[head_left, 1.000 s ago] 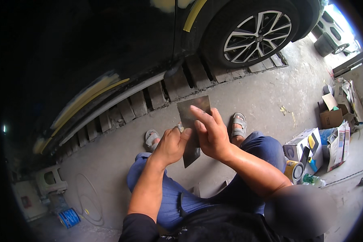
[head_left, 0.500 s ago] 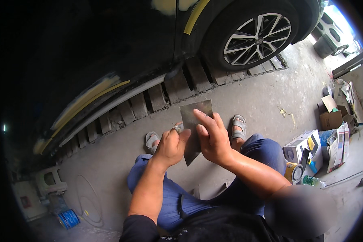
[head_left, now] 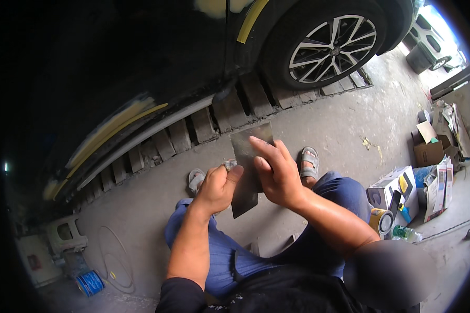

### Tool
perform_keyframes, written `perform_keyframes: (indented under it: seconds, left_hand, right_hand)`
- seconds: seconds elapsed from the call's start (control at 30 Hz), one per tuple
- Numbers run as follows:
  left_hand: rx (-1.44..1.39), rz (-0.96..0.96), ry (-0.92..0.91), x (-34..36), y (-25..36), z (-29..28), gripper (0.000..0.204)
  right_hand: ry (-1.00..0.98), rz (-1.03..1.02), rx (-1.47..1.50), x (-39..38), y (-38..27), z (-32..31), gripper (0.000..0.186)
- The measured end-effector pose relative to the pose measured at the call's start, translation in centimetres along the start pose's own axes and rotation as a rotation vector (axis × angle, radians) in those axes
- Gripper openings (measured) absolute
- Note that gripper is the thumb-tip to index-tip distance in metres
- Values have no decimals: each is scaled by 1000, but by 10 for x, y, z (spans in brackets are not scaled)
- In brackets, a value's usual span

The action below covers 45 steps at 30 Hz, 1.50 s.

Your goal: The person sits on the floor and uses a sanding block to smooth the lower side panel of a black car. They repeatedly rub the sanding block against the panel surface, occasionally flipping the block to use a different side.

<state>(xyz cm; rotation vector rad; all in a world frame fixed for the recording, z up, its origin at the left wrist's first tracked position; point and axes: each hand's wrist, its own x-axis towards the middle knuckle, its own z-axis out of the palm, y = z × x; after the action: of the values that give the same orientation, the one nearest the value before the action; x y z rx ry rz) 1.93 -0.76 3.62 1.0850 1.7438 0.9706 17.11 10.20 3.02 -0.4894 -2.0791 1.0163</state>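
Observation:
In front of me, my right hand point(head_left: 280, 177) grips a thin dark flat scraper blade point(head_left: 245, 180), its index finger laid along the face. The blade slants between my two hands; its lower corner hangs below them. I cannot tell whether it is one sheet or two overlapping. My left hand point(head_left: 218, 186) is closed beside the blade's left edge, thumb up. A small pale, crumpled-looking bit point(head_left: 229, 164) shows at its top; what the fist holds is mostly hidden.
A dark car point(head_left: 115, 62) with filler patches and yellow tape point(head_left: 253, 21) stands ahead, its wheel point(head_left: 333, 50) at right. Slatted floor covers point(head_left: 180, 136) run beneath it. At right lie boxes point(head_left: 391, 187), a can point(head_left: 382, 221) and papers; at lower left, a blue can point(head_left: 90, 283) and hose.
My left hand has shifted slightly left. The blade's top edge has risen a little, and its lower corner has swung left and down. My right hand has barely moved.

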Motion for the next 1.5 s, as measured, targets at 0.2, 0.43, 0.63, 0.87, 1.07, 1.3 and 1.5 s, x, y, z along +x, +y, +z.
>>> perform_keyframes:
  seconds: [0.2,0.43,0.63,0.87,1.07,1.3,1.5]
  left_hand:
    - [403,128,-5,0,-20,2,32]
    - [279,248,-148,0,-13,2,25]
    - [391,98,-126,1,-2,-3,26]
    - [187,222,-222,-1,-12,4,28]
    - [53,64,-93,-1,0,-3,38]
    - [48,102,-106,2,-18,6,37]
    - [-77,26,6,3,-20,0,37]
  right_hand:
    - [-67,-91,6,5,-1,0,53]
    - [-199,-250,55,16,8,-7,55]
    - [-152,-27,-56,0,1,-10,66]
    - [-303,-121,-5,12,3,-13,61]
    - [-145,-22,-51,0,-2,-6,52]
    - [-95,-75,33,5,-2,0,49]
    - [-102,-45,13,3,1,-7,49]
